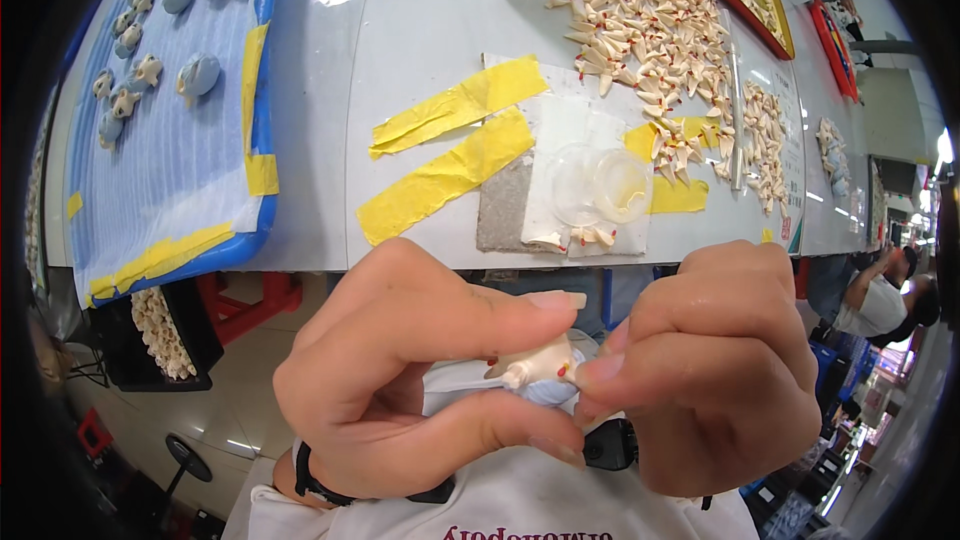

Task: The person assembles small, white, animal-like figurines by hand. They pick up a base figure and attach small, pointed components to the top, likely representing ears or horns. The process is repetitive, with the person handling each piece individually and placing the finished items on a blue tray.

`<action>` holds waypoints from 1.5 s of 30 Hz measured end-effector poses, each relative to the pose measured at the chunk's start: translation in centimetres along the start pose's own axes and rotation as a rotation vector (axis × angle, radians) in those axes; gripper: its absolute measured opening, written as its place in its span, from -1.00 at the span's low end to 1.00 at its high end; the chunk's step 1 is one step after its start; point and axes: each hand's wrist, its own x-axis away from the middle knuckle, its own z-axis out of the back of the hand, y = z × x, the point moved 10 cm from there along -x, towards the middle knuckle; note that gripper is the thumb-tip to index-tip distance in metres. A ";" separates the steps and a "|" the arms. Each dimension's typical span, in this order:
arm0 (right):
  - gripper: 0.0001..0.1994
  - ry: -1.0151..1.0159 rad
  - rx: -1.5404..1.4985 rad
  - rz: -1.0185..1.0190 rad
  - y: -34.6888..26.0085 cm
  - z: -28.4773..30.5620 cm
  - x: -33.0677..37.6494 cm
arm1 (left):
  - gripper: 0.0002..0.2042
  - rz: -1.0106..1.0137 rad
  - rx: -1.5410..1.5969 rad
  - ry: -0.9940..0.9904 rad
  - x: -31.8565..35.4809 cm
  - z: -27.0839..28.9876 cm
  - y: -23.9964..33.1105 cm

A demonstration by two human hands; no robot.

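Close in front of my body, a small cream and pale-blue figurine point(545, 368) is held up. My left hand point(385, 370) is closed on it, with thumb and forefinger on opposite sides. My right hand point(715, 370) is closed too, its thumb and fingertips pinched at the figurine's right side. A small cream piece with a red tip point(564, 371) shows there, beside the right thumb. Another red spot shows on the figurine's left side, partly behind the left fingers. The fingers cover much of the figurine.
Many red-tipped cream pieces point(650, 15) lie heaped on the white table point(310, 140). Nearer stands a clear plastic cup point(620, 185) on a taped board point(505, 205). At left, a blue tray point(265, 210) bears several blue and cream figurines point(198, 77). Another person point(880, 295) is at far right.
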 end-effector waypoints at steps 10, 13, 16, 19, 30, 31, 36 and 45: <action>-0.65 -0.026 -0.397 -0.243 2.6 1.1 1.3 | -0.59 -0.322 -0.313 0.071 -0.6 -1.0 2.9; -0.54 -0.026 -0.697 -0.489 4.3 -0.7 2.9 | -0.59 -0.454 -0.567 0.004 -1.0 -3.4 4.3; -0.57 -0.001 -0.566 -0.538 5.7 2.0 3.3 | -0.55 -0.446 -0.796 -0.034 -1.2 -4.6 5.4; -0.71 0.325 -0.232 -0.616 10.8 10.9 5.1 | -0.47 -0.315 -0.928 0.219 -0.5 0.7 6.5; -0.71 0.216 0.716 -0.740 24.6 24.0 13.4 | -0.60 0.020 -1.501 0.010 -6.2 15.5 3.0; -0.72 0.242 0.736 -0.708 23.0 23.5 12.3 | -0.58 0.040 -1.566 -0.033 -6.1 15.6 3.0; -0.75 0.112 0.363 -0.641 20.6 17.3 7.3 | -0.51 0.189 -1.587 -0.130 -6.8 17.8 2.7; -0.90 -0.008 0.269 -0.637 23.0 13.8 5.1 | -0.43 0.272 -1.169 -0.275 -10.3 14.2 0.8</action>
